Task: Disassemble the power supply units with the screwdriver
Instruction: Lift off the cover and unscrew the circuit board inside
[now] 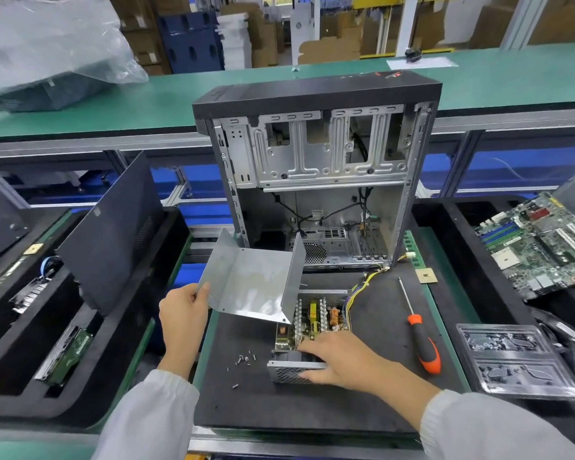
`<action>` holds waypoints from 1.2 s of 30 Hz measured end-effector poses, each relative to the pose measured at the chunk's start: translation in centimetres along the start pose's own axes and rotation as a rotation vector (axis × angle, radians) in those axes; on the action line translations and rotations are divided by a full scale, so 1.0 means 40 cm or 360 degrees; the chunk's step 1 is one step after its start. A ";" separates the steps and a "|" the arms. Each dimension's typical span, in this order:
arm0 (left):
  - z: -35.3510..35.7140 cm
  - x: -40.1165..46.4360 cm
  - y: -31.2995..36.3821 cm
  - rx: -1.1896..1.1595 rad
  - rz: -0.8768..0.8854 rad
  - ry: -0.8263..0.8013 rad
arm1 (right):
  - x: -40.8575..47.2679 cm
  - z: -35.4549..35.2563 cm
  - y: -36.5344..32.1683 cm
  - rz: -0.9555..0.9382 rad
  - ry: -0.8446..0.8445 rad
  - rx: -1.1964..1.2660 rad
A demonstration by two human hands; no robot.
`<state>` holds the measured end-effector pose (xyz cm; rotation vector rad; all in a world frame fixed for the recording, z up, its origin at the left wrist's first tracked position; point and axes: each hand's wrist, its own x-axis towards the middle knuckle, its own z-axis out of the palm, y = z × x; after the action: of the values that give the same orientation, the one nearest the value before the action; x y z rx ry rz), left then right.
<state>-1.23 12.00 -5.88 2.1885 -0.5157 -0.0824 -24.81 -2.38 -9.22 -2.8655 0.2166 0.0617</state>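
Note:
An opened power supply unit [312, 318] lies on the black mat [379, 403], its circuit board, coils and yellow wires exposed. My left hand [182, 315] grips the left edge of its bent metal cover [251, 287], lifted and tilted above the unit. My right hand [337, 360] rests on the unit's near end, fingers over the mesh fan side. The screwdriver [420, 333], orange and black handled, lies free on the mat to the right. Several loose screws [244, 360] sit left of the unit.
An open computer case [316, 180] stands upright behind the mat. A motherboard [541, 244] lies at the right, a clear plastic tray [515, 360] below it. A dark side panel [113, 234] leans at the left above black foam trays holding drives.

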 end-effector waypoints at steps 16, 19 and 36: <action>0.033 -0.017 -0.017 0.0129 -0.0050 0.0050 | -0.117 -0.019 0.065 0.0050 -0.0051 -0.0067; 0.054 -0.032 -0.007 0.0183 -0.0002 0.0030 | -0.144 -0.022 0.076 0.0078 -0.0061 -0.0057; 0.117 -0.072 -0.005 0.0316 -0.0035 -0.0069 | -0.181 -0.015 0.109 0.0117 -0.0100 -0.0077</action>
<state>-4.89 9.76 -9.32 2.3907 -0.5438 -0.0946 -32.62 -5.67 -9.31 -2.8979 0.3122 0.1732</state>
